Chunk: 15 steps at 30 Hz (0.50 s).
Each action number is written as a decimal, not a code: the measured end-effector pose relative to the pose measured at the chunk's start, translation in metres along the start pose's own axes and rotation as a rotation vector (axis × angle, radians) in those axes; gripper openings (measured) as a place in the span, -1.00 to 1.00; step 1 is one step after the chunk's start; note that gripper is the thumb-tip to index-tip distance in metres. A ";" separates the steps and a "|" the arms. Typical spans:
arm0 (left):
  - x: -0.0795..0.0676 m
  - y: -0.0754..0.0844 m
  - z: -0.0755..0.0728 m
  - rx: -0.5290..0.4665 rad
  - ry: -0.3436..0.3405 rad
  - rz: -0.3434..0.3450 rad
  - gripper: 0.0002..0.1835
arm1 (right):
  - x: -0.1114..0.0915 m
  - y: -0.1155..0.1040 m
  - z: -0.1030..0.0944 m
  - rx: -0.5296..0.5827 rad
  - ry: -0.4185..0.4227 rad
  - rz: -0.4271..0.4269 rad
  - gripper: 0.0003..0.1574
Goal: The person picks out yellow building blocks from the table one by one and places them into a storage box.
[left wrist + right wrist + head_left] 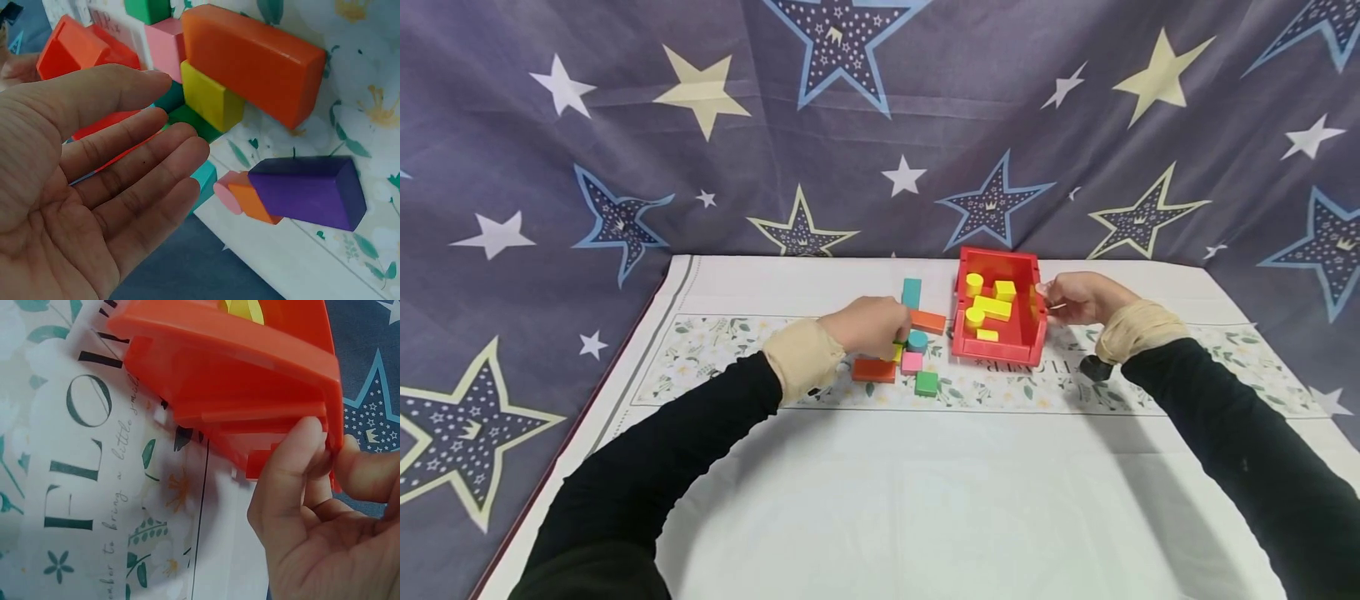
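Observation:
My right hand [1086, 297] pinches the right-hand wall of a red plastic box [1022, 337] between thumb and fingers. The box is tilted, its open side facing me, and several yellow blocks [992, 307] lie inside. My left hand [868, 325] hovers among loose blocks left of the box. In the left wrist view its fingers are extended with nothing between them. The fingertips are close to a yellow block [215, 100] and a green block [194, 120]. Beside these lie a large orange block [250, 62] and a pink block [165, 47].
A purple block [306, 190], a small orange block [253, 199] and a pink round block [228, 192] lie near the left hand. A teal cylinder [917, 341], an orange block [928, 322] and a teal block [912, 292] lie left of the box. A star-patterned curtain [850, 150] hangs behind.

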State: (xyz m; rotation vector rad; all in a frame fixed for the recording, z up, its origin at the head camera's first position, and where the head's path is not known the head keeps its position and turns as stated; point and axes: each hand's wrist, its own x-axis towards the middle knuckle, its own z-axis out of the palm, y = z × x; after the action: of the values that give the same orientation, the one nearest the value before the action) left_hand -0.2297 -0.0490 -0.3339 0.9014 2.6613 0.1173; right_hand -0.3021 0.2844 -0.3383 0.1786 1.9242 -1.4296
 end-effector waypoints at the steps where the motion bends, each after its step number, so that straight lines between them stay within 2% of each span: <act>1: 0.001 0.000 0.001 -0.001 -0.002 0.003 -0.74 | 0.000 0.000 0.000 0.000 0.000 0.000 -0.74; 7: 0.003 -0.002 0.006 -0.010 0.000 0.037 -0.59 | 0.000 0.000 0.001 -0.004 0.003 0.002 -0.73; 15: 0.005 -0.002 0.007 -0.022 -0.003 0.013 -0.56 | 0.000 -0.001 0.000 -0.017 0.015 0.010 -0.80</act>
State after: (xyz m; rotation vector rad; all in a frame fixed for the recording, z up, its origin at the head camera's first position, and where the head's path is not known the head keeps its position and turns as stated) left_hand -0.2322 -0.0478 -0.3424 0.9112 2.6462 0.1473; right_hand -0.3020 0.2839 -0.3373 0.1917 1.9448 -1.4082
